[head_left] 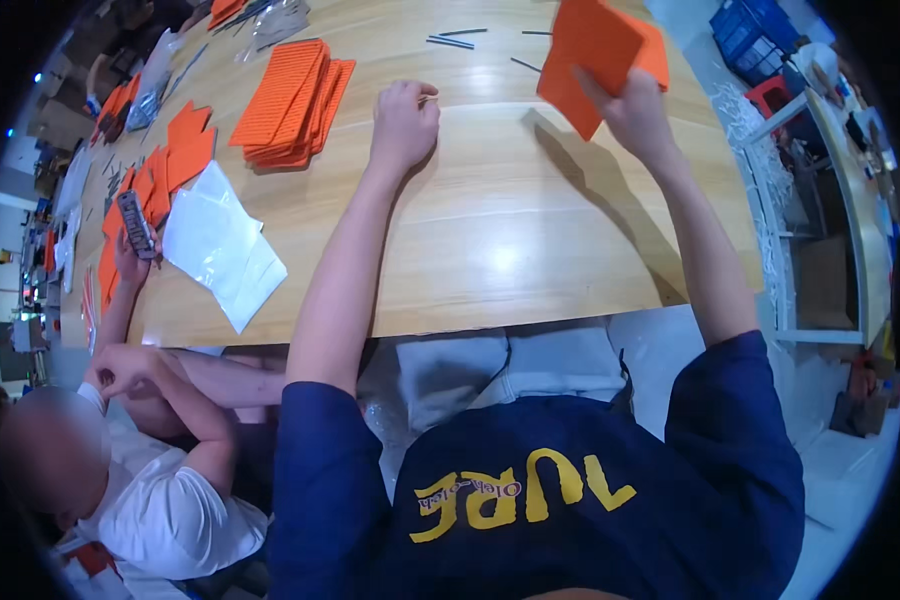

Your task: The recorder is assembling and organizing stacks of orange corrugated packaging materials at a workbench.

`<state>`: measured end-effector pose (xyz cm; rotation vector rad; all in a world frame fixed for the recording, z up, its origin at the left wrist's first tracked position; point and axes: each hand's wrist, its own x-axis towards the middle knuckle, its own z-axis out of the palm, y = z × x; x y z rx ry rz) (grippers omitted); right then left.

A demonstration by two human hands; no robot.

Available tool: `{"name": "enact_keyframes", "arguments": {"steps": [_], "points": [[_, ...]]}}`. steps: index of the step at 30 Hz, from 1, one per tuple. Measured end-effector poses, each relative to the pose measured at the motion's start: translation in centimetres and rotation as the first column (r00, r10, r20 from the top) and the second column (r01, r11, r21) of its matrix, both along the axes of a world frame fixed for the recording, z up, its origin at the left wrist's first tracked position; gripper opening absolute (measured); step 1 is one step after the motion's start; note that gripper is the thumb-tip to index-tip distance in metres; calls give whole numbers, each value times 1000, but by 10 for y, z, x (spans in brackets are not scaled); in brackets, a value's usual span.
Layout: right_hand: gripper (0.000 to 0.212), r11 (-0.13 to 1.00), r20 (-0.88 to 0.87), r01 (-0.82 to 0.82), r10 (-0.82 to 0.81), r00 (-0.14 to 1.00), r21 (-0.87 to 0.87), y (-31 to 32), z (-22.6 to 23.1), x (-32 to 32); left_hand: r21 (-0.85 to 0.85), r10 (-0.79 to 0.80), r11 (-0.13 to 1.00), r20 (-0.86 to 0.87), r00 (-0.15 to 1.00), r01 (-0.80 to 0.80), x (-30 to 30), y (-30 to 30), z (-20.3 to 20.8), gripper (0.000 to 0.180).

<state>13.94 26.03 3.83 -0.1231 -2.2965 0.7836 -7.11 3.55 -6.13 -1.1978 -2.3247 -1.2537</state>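
Note:
In my right hand [638, 112] are orange sheets [595, 55], raised above the far right of the table, with the thumb across their face. My left hand [406, 122] rests near the middle of the tabletop, its fingers curled closed. A small pale bit shows at its fingertips, too small to make out. To the left of that hand stands a thick stack of ribbed orange sheets [282, 100]. Thin dark sticks [452, 41] lie at the far side between my hands, and another stick [526, 64] lies beside the raised sheets.
White plastic bags [222, 245] lie on the wooden table [490, 200] at left, near scattered orange pieces [185, 150]. A seated person in a white shirt [175, 515] reaches onto the table, one hand holding a dark patterned object [135, 225]. A white-framed shelf [820, 230] and a blue crate [755, 40] stand right.

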Motion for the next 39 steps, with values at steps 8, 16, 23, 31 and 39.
{"name": "enact_keyframes", "arguments": {"steps": [8, 16, 23, 31, 39], "points": [[41, 819, -167, 1, -118, 979, -573, -13, 22, -28, -143, 18, 989, -175, 984, -44, 23, 7, 10, 26], [25, 120, -351, -442, 442, 826, -889, -20, 12, -213, -454, -132, 890, -174, 976, 40, 25, -6, 12, 48], [25, 619, -242, -418, 351, 905, -665, -68, 13, -417, -507, -141, 862, -200, 969, 21, 23, -1, 31, 49], [25, 529, -203, -425, 426, 882, -734, -142, -12, -540, -328, -46, 943, -288, 957, -53, 24, -2, 6, 42], [25, 487, -182, -375, 398, 899, -789, -141, -19, -565, -383, -129, 922, -183, 975, 50, 21, -12, 24, 42]]}}
